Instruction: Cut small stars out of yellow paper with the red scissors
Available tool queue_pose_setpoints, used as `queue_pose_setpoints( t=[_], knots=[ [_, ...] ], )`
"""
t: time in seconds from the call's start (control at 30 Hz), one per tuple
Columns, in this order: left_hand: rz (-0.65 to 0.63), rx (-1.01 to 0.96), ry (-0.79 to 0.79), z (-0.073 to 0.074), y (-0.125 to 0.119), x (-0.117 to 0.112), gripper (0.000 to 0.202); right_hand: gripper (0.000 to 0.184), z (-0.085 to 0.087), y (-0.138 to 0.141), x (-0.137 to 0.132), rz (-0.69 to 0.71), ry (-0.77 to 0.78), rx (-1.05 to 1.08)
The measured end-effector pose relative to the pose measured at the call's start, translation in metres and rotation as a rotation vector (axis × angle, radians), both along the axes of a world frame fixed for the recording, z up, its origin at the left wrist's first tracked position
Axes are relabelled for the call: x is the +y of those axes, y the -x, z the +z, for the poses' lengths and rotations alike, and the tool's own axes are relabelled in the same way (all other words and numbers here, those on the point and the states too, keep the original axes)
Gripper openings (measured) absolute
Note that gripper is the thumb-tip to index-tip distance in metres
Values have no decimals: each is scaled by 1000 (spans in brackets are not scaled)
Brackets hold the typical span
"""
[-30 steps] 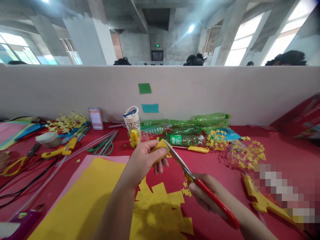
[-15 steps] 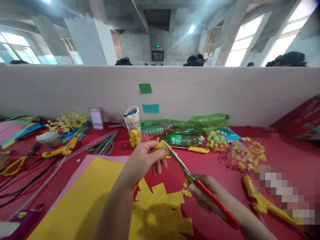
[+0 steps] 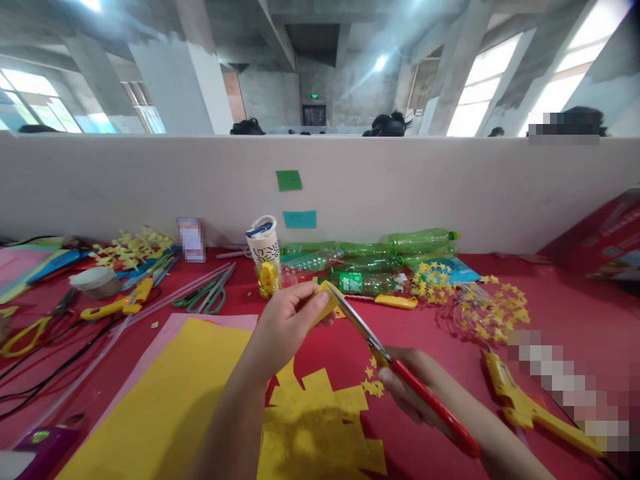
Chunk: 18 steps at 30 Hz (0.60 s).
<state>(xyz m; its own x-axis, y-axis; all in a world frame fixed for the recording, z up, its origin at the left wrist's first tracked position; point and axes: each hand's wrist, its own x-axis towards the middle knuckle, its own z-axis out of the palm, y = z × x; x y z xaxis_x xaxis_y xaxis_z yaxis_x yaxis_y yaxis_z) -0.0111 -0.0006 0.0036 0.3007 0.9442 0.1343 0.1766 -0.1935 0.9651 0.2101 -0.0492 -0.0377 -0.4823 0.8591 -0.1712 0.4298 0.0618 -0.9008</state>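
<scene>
1. Just below the centre of the view, towards six o'clock, the left hand [image 3: 285, 323] pinched a small yellow piece [image 3: 331, 305] between its fingers.
2. Between four and five o'clock from it, the right hand [image 3: 410, 387] had fingers wrapped round red-handled scissors [image 3: 360, 324], tips towards eleven o'clock, at the piece.
3. At six o'clock, cut yellow paper [image 3: 320, 427] lay on the red surface [image 3: 570, 287].
4. Small yellow stars [image 3: 373, 388] lay at five o'clock, near the right hand.

Head-worn view, facing forward and down, close above red table [image 3: 425, 327]
</scene>
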Motion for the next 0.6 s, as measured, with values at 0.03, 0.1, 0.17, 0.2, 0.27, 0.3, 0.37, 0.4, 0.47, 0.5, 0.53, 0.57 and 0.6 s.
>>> queue_pose_setpoints(
  t=[0.03,0.1,0.17,0.2,0.27,0.3,0.37,0.4,0.47,0.5,0.53,0.57,0.6],
  knots=[
    [28,23,-20,0,-1,0,26,50,1,1,0,-6,11,5],
    [56,38,-28,0,-3,-2,26,52,3,2,-2,-23,48,37],
    [67,7,-19,-1,-6,-3,26,53,2,3,-4,-34,86,87],
    [70,-14,-18,-1,-7,-4,26,54,2,4,-5,-35,94,115],
    [80,-53,-27,0,-11,-6,25,54,0,6,-9,-35,91,170],
    [84,-66,-33,0,-12,-7,25,53,-1,8,-10,-40,82,192],
    [90,-83,-38,0,-15,-9,24,53,-1,10,-14,-56,66,225],
    [92,-89,-37,0,-16,-10,23,52,-1,12,-15,-70,58,233],
    [95,-98,-32,0,-18,-11,23,52,-1,13,-17,-74,47,239],
    [96,-102,-30,-1,-18,-11,22,53,-1,13,-17,-72,50,237],
    [96,-106,-29,-1,-18,-11,22,53,-2,13,-17,-66,58,232],
    [95,-108,-30,-1,-17,-10,22,54,-3,13,-16,-64,62,224],
    [92,-109,-30,-1,-17,-10,22,54,-3,13,-16,-63,61,217]
  ],
)
